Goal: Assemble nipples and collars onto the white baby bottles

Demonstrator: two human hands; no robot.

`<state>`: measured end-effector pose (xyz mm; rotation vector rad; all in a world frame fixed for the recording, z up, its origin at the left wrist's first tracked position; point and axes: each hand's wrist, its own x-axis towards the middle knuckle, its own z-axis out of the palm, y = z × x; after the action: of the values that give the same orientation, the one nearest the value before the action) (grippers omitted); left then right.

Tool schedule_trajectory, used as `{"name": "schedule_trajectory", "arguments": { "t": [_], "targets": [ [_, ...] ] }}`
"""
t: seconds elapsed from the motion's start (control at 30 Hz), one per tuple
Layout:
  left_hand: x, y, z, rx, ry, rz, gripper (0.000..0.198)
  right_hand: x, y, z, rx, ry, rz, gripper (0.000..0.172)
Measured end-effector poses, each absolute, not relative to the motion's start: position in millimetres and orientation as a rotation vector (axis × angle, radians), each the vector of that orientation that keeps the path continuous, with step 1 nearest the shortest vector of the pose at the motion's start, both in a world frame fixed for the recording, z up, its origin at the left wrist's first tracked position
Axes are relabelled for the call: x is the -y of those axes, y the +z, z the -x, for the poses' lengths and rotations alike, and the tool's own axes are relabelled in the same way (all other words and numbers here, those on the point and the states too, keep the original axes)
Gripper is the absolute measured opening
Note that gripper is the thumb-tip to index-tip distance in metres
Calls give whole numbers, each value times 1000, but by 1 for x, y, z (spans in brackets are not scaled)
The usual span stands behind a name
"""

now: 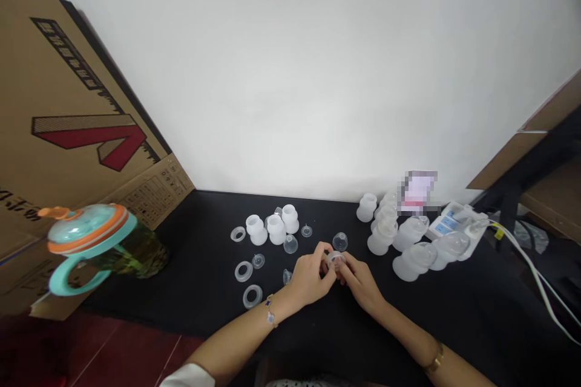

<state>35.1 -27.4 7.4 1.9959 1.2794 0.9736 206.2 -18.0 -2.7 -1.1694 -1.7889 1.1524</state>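
Both of my hands meet over the black table and hold a small translucent bottle collar ring (336, 257) between their fingertips. My left hand (312, 275) is closed on its left side, and my right hand (361, 281) pinches its right side. Whether a nipple sits inside the ring is hidden by my fingers. Just behind it lies a clear dome cap (340, 241). Left of my hands are another dome cap (290, 244), a clear nipple (258, 261) and loose collar rings (244, 271). A further nipple (307, 230) lies behind my left hand.
Several white bottles (276, 230) stand at the back left, and several capped bottles (411, 260) cluster at the right beside a white power strip (474, 227) with cables. A lidded jug (109, 242) of dark liquid stands left, before a cardboard box (82, 103).
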Motion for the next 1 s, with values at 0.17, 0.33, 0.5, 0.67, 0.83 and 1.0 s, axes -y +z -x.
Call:
{"name": "schedule_trajectory", "arguments": {
  "t": [0.17, 0.33, 0.5, 0.67, 0.83, 1.0],
  "targets": [
    [26, 7, -35, -1337, 995, -1952, 19, 18, -2, -206, 1813, 1158, 1146, 41],
    [27, 7, -35, -1292, 992, -1964, 19, 18, -3, -206, 1832, 1084, 1181, 44],
    [26, 7, -34, -1334, 996, -1936, 15, 20, -6, -207, 1857, 1083, 1160, 38],
    [25, 7, -33, -1316, 989, -1919, 13, 21, -6, -206, 1853, 1037, 1208, 39],
    [25, 7, -33, -1259, 983, -1797, 9, 21, -6, -206, 1876, 1028, 1192, 41],
    [25, 6, -34, -1187, 965, -1713, 12, 21, -8, -206, 1862, 1047, 1209, 42]
  ]
}}
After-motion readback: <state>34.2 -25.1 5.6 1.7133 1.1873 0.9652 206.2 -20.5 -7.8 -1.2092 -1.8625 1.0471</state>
